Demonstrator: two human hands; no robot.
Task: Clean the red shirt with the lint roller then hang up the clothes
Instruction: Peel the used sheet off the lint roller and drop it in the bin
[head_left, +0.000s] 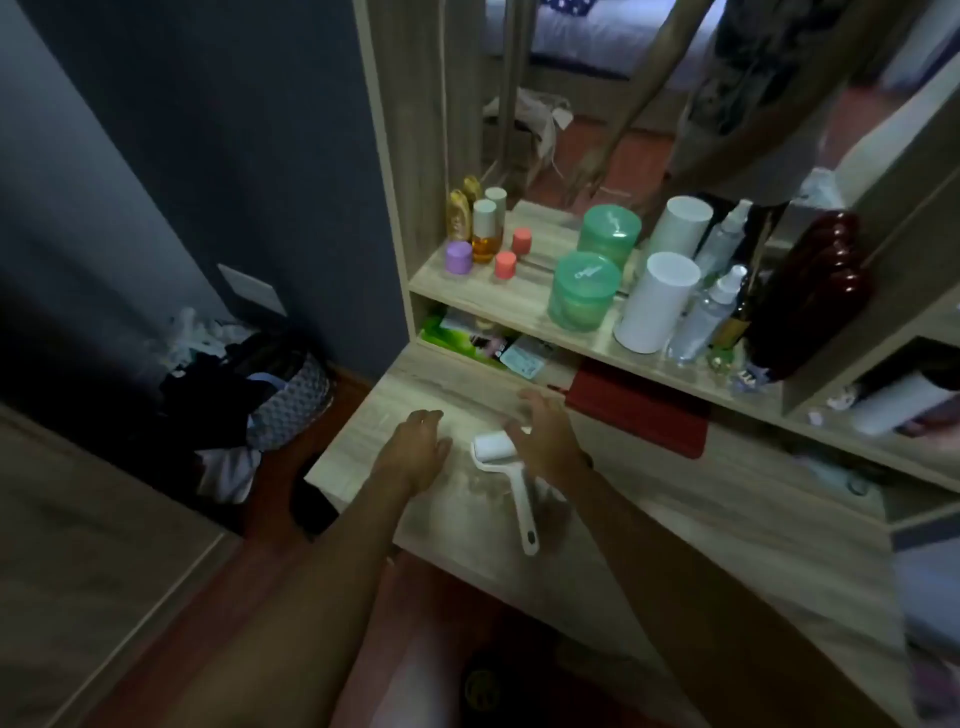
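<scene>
2 bare forearms reach forward from the bottom of the view over a pale wood-grain desk top (649, 525). The white lint roller (506, 475) lies flat on that desk between the hands, its roll end away from the camera and its handle pointing back toward the person. The left hand (415, 449) rests palm down on the desk just left of the roll, fingers loosely spread and holding nothing. The right hand (545, 439) hovers over the roll's right side with fingers spread and slightly bent; whether it touches the roller cannot be told, and it grips nothing. Just beyond the right hand, a folded red cloth (639, 408) lies at the desk's back edge, under a shelf. That shelf carries a green lidded tub (584, 291), a white cylinder (654, 301) and a clear spray bottle (706, 317), backed by a mirror. To the left, on the floor, sits a laundry basket (291, 405) heaped with clothes.
</scene>
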